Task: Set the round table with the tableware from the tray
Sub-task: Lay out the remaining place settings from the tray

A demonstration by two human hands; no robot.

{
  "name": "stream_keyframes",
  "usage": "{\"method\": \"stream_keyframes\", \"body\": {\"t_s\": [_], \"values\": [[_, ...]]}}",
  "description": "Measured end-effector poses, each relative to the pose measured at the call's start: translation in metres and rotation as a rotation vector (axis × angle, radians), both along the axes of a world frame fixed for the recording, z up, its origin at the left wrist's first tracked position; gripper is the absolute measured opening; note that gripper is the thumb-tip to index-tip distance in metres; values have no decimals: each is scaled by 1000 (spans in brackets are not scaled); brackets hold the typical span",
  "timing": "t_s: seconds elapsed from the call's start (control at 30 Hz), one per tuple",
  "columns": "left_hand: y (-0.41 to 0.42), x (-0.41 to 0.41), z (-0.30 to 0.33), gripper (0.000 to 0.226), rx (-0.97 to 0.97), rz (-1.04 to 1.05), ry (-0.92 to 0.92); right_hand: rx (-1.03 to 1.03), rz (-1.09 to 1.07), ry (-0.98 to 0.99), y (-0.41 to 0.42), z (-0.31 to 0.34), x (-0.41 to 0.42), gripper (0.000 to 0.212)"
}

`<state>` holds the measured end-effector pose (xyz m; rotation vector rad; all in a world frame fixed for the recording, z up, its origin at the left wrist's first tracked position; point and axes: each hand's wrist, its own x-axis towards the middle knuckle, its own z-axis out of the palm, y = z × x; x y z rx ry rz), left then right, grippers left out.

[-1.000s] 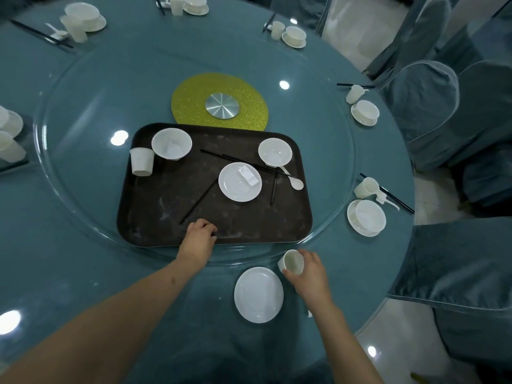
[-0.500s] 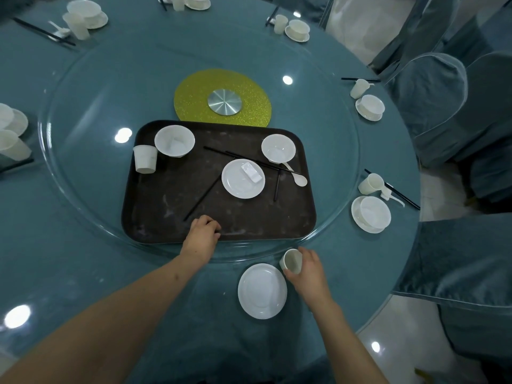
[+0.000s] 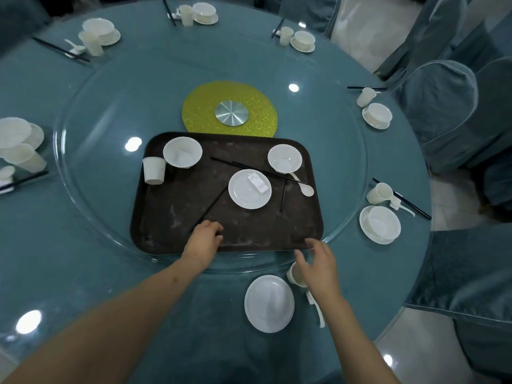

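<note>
Left hand (image 3: 203, 239) rests with curled fingers on the near edge of the dark brown rectangular tray (image 3: 166, 217) at frame centre; whether it pinches anything, cannot tell. Right hand (image 3: 318, 266) hovers with fingers spread, holding nothing, over a small white cup (image 3: 294, 275) on the teal round table (image 3: 83, 273), lower centre. White plate (image 3: 269, 303) lies just left of the cup. Tray carries 2 white bowls (image 3: 182, 151), 1 white tumbler (image 3: 154, 170), a white saucer (image 3: 245, 194), black chopsticks (image 3: 212, 207) and a white spoon (image 3: 303, 187).
</note>
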<state>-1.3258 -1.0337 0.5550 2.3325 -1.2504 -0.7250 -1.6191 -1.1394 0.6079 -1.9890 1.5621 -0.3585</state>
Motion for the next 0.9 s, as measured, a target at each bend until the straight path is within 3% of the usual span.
{"method": "stream_keyframes", "body": {"t_s": [0.17,0.53,0.77,0.9], "values": [[-5,24,9,15,-7,153,-78,58,-74,-69,-40,4,43,21],[-13,51,0,20,96,297,-43,210,-243,-115,-105,-2,118,13],[-16,54,1,9,99,282,-30,236,-296,-46,-119,-24,139,21],[-18,56,4,13,169,162,-93,227,-324,-11,-122,-27,142,10]]}}
